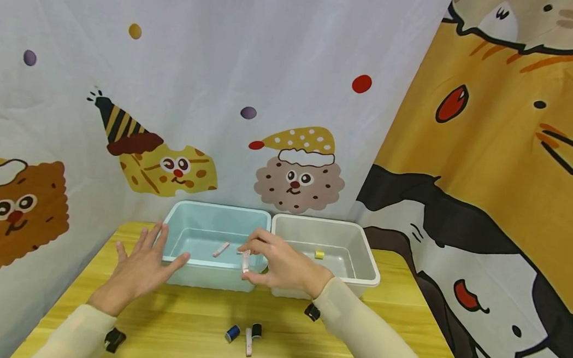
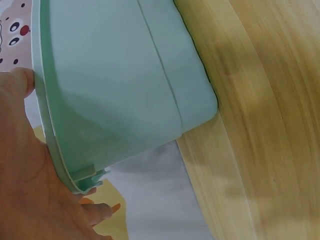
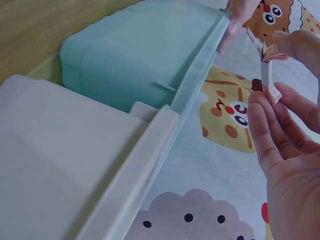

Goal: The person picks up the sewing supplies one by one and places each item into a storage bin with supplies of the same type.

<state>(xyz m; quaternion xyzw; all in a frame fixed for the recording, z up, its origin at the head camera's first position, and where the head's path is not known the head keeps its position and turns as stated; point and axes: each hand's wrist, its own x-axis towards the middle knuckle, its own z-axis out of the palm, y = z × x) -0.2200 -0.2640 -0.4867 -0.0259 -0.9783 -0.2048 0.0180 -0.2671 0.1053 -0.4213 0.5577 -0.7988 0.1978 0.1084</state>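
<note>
My right hand (image 1: 281,261) pinches a folded pink-and-white tape measure (image 1: 246,261) between thumb and fingertips, over the front right part of the light blue bin (image 1: 206,275). In the right wrist view the tape measure (image 3: 268,80) shows loose folded ends and a white band. My left hand (image 1: 138,266) is spread at the blue bin's front left corner, its thumb close to the rim in the left wrist view. Inside the blue bin lies another folded tape measure (image 1: 221,249); a small pale thing beside it is partly hidden by my right fingers.
A grey-white bin (image 1: 330,221) stands right beside the blue one, with a yellow thread spool (image 1: 319,255) in it. Nearer on the wooden table (image 1: 179,326) lie a blue spool (image 1: 232,333), a black spool (image 1: 256,331) and a folded tape measure (image 1: 249,342). Printed curtains hang behind.
</note>
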